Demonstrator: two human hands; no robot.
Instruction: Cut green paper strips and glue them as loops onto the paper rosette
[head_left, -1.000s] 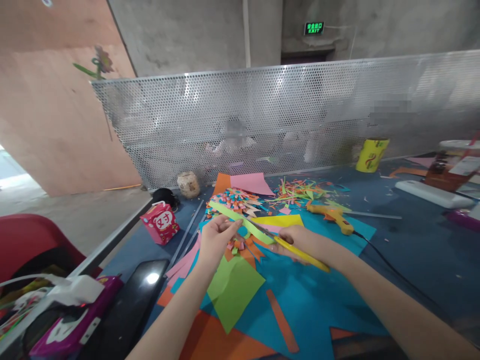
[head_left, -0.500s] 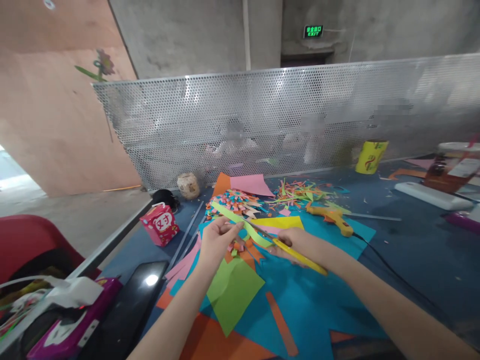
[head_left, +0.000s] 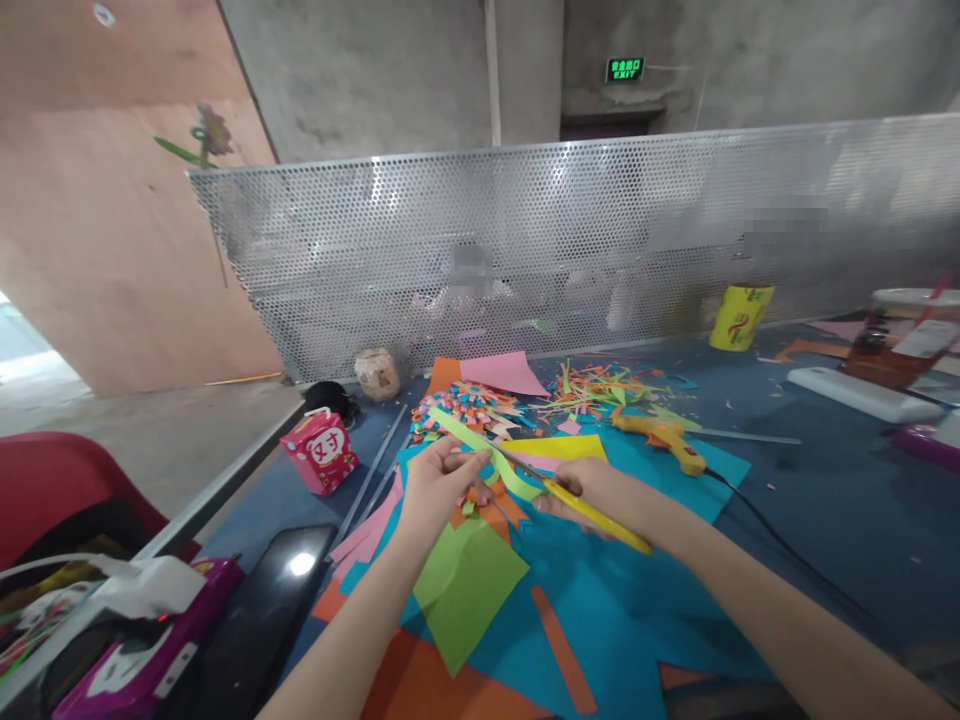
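Between the fingers of my left hand (head_left: 442, 480) is a light green paper strip (head_left: 459, 430), pinched near its middle. My right hand (head_left: 600, 490) is closed around yellow-handled scissors (head_left: 596, 515), whose blades point left and meet the strip beside my left fingertips. The strip's lower end curls beneath the blades toward my right fingers. Small orange and pink cut pieces (head_left: 476, 497) lie under my hands. Closer to me, a green paper square (head_left: 471, 590) rests on blue paper (head_left: 622, 610), with an orange strip (head_left: 562, 650) to its right.
Behind my hands are a heap of small paper pieces (head_left: 476, 405) and a pile of thin offcuts (head_left: 600, 385). A yellow glue gun (head_left: 667, 440) lies on the right with its cord. On the left are a red drink carton (head_left: 321, 452) and a phone (head_left: 262, 600).
The view has tilted very slightly. My hands, the scissors and the green strip stay in nearly the same place, with only a tiny shift at the blades.
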